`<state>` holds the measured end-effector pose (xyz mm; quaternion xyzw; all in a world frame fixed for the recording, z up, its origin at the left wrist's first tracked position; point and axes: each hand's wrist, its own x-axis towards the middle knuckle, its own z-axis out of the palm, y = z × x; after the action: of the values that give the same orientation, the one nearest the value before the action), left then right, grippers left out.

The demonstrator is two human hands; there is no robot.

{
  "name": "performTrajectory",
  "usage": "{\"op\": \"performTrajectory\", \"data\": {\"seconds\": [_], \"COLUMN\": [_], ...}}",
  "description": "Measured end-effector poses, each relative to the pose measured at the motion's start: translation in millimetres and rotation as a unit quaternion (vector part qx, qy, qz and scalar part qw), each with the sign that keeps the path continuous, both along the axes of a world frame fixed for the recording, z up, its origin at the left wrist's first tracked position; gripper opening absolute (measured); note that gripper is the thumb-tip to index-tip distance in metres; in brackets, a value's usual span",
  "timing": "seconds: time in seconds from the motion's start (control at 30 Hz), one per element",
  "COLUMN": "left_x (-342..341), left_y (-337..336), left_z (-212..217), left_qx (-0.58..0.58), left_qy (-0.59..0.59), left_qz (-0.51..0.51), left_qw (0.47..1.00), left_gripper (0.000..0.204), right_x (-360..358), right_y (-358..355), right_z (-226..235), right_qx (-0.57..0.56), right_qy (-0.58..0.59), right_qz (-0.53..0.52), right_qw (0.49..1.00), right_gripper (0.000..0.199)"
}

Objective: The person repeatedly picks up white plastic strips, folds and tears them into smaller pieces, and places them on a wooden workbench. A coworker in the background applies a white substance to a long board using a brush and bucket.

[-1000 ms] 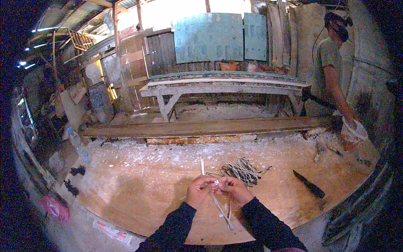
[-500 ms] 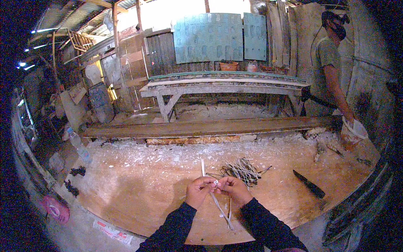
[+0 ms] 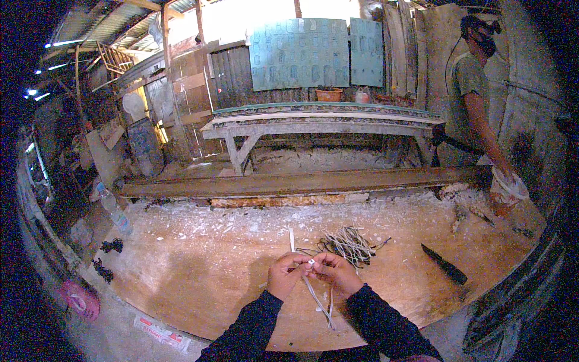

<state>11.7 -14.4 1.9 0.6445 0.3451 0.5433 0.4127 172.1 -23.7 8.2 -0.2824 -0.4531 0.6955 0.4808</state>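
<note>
Close together over the wooden table [image 3: 229,271], my left hand [image 3: 284,276] and my right hand [image 3: 339,276] pinch a narrow white strip [image 3: 316,298] between their fingertips. A small white folded bit or knot of it shows between the thumbs. One end stands up past my left fingers, and strands hang down toward the table's near edge. Just beyond my right hand lies a tangled pile of thin grey-white and black cords [image 3: 348,244]. Farther right rests a dark knife [image 3: 444,264], its length slanting toward me.
A clear plastic bottle [image 3: 114,209] stands at the left, with dark bundles [image 3: 104,269] near the left edge. White flakes and dust cover the table's far side, before a long wooden beam [image 3: 301,181]. At right, a person [image 3: 476,102] reaches into a white bucket [image 3: 508,186].
My hands stay nearly in place, with the fingertips shifting slightly around the white strip. The person at right has barely moved.
</note>
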Motion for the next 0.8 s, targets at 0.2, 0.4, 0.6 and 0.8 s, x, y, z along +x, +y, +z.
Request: {"op": "performTrajectory", "data": {"seconds": [0.2, 0.4, 0.6, 0.8], "left_x": [0.6, 2.3, -2.6, -7.4], "left_y": [0.7, -7.5, -0.4, 4.8], "left_z": [-0.8, 11.1, 9.2, 6.4], "left_qx": [-0.075, 0.024, 0.082, -0.104], "left_qy": [-0.026, 0.007, 0.084, -0.016], "left_qz": [-0.014, 0.021, 0.013, -0.145], "left_qw": [0.997, 0.999, 0.993, 0.984], "left_gripper": [0.011, 0.011, 0.012, 0.013], "right_x": [0.1, 1.3, 2.4, 1.5], "right_y": [-4.9, -5.3, -0.3, -3.3], "right_z": [8.3, 10.2, 4.1, 6.0], "right_qx": [-0.054, -0.072, 0.013, 0.027], "right_qy": [0.088, 0.079, -0.054, -0.051], "right_qz": [0.060, 0.048, -0.027, -0.024], "right_qw": [0.993, 0.993, 0.998, 0.998], "right_gripper": [0.015, 0.014, 0.009, 0.009]}}
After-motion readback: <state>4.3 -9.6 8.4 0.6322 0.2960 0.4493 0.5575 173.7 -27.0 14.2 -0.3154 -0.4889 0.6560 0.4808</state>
